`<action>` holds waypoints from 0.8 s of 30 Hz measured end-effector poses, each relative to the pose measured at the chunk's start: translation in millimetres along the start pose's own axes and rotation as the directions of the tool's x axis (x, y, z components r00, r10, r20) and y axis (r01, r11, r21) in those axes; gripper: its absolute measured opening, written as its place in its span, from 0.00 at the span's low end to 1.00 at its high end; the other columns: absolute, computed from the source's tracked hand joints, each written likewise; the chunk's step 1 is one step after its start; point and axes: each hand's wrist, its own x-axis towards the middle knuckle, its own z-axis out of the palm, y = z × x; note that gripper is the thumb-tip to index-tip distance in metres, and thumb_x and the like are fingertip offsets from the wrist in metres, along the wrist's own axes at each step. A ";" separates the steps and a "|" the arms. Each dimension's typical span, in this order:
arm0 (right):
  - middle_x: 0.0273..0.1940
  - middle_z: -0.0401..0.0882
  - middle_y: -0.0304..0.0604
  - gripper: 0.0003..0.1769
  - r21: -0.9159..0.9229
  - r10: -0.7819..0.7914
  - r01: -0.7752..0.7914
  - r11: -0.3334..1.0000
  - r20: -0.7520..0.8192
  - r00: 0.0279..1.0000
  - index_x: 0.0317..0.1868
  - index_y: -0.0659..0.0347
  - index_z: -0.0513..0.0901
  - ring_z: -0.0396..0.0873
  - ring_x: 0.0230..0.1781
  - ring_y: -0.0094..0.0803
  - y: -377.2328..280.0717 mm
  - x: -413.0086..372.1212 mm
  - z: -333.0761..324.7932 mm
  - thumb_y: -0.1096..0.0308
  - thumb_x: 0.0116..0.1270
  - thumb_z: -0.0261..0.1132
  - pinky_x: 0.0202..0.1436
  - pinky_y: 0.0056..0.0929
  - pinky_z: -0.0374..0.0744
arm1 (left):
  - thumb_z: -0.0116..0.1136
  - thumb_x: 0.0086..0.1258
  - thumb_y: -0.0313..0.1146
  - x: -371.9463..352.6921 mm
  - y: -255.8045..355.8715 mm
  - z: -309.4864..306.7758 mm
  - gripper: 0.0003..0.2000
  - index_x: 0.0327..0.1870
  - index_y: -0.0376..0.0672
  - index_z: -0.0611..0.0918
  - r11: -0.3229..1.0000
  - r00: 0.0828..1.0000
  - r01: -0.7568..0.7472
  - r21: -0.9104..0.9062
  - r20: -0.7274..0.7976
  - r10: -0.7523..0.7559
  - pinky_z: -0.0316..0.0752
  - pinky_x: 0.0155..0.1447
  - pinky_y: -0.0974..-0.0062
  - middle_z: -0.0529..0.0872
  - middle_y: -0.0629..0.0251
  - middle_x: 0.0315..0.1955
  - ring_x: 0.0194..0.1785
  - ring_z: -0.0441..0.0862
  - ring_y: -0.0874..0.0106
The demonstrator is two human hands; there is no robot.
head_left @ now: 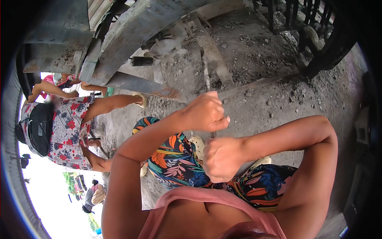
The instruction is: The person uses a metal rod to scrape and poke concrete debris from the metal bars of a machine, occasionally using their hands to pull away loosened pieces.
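- The left hand (pixel 205 112) forms a closed fist, its fingers folded together around a thin rod (pixel 207 75).
- The right hand (pixel 223 158) is likewise clamped on the rod, nearer the body; the knuckles face the viewer, so the fingertips are hidden.
- The rod extends beyond the left fist over grey, stony ground (pixel 254 101); a short length shows in the gap between the fists. Whether its far end touches the ground cannot be told.
- Beneath the forearms lie the wearer's leaf-patterned trousers (pixel 173 159), with a pale perforated shoe (pixel 197 145) just beside the right hand.
- Beyond the hands, a narrow grey plank (pixel 213 53) lies near the rod; a broad curved beam (pixel 139 34) crosses the upper left.
- Dark bars (pixel 332 57) stand at upper right.
- At left, well apart, a person in a floral garment (pixel 65 129) carries a black bag (pixel 39 129).
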 end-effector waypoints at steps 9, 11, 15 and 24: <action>0.16 0.77 0.50 0.13 0.026 0.008 -0.013 1.000 0.191 0.982 0.12 0.60 0.80 0.78 0.20 0.46 -13.6 -7.1 8.0 0.60 0.42 0.58 0.26 0.40 0.77 | 0.55 0.58 0.32 -7.9 10.6 25.0 0.18 0.06 0.42 0.70 0.999 0.991 0.014 0.050 0.133 -0.020 0.64 0.31 0.68 0.70 0.65 0.08 0.17 0.69 0.65; 0.19 0.79 0.51 0.13 -0.026 0.020 -0.012 1.000 0.314 0.949 0.15 0.61 0.82 0.79 0.22 0.47 -20.0 -7.4 7.1 0.60 0.43 0.58 0.29 0.40 0.78 | 0.55 0.59 0.32 -4.8 14.2 23.4 0.19 0.07 0.41 0.70 0.999 0.981 -0.009 0.037 0.191 0.002 0.64 0.31 0.68 0.71 0.65 0.08 0.16 0.69 0.65; 0.15 0.76 0.48 0.12 -0.184 0.069 -0.036 0.982 0.177 0.982 0.11 0.58 0.79 0.78 0.19 0.44 -7.9 -10.3 7.0 0.59 0.40 0.59 0.24 0.38 0.76 | 0.55 0.60 0.34 32.8 -5.6 -7.1 0.20 0.07 0.39 0.70 0.964 0.942 -0.139 0.228 0.329 0.058 0.65 0.32 0.68 0.71 0.65 0.08 0.17 0.69 0.64; 0.35 0.75 0.49 0.12 -0.588 0.386 -0.393 0.707 -0.145 0.911 0.22 0.63 0.79 0.75 0.38 0.38 50.9 -57.2 -31.9 0.61 0.50 0.60 0.53 0.36 0.68 | 0.52 0.64 0.38 87.1 -86.9 2.4 0.22 0.08 0.39 0.73 0.901 0.985 -0.120 0.417 -0.062 0.160 0.68 0.38 0.68 0.75 0.63 0.09 0.19 0.70 0.63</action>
